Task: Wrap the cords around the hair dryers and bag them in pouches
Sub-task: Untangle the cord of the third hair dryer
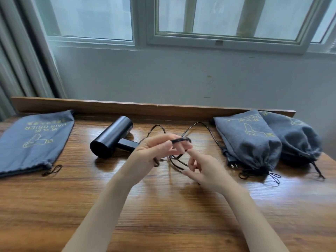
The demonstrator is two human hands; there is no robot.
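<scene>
On wooden table [163, 215]: flat pouch [34, 140] far left; hair dryer [112, 136] left of centre; cord [198, 124] to its right (plug [230, 160] beside filled pouch [249, 140]); second filled pouch [298, 139] touching it, far right.

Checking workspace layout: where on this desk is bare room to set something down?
Bare desk: the near edge, and between the flat pouch and the hair dryer. Crowded: the cord loops at the left hand and right hand, and the plug beside the filled pouches.

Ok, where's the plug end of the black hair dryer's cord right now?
In the head view, the black plug lies on the wooden table, right of the right hand, against the left edge of the nearer stuffed grey drawstring pouch.
</scene>
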